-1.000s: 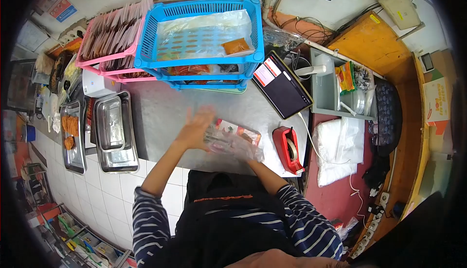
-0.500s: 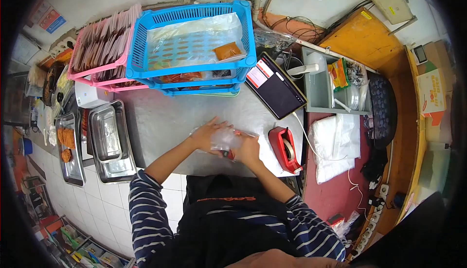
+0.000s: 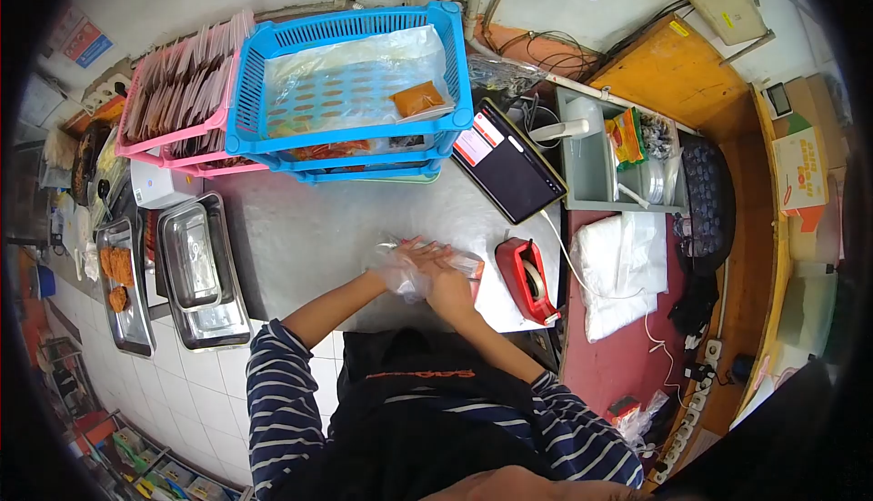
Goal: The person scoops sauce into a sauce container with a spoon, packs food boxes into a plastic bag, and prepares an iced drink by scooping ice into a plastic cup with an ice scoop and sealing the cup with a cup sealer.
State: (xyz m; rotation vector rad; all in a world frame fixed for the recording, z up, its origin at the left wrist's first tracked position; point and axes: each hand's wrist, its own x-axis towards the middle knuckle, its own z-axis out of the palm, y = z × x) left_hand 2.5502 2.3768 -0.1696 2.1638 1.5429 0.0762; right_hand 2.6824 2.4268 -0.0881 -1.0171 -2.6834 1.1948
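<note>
Both hands are close together over the front part of the metal table [image 3: 300, 219]. My left hand [image 3: 407, 266] has clear plastic [image 3: 400, 281] around and under it, its fingers partly covered by the other hand. My right hand [image 3: 446, 285] lies over the plastic with its fingers stretched toward the left one. A small orange-red patch shows in the packet [image 3: 475, 269] just right of my right hand. Further right stands a red tape dispenser [image 3: 526, 283] with a roll of tape. What lies beneath the palms is hidden.
A blue basket [image 3: 350, 151] holds an orange-brown packet [image 3: 418, 99]; pink baskets [image 3: 173, 151] of packets stand left of it. A tablet [image 3: 507, 169], grey bin [image 3: 637, 196] and white plastic bags [image 3: 618, 274] are at the right. Metal trays [image 3: 205, 274] lie left, one with fried pieces [image 3: 116, 265].
My right hand has moved left and now overlaps my left hand on the plastic. Its fingers have spread out flat. The view has shifted slightly.
</note>
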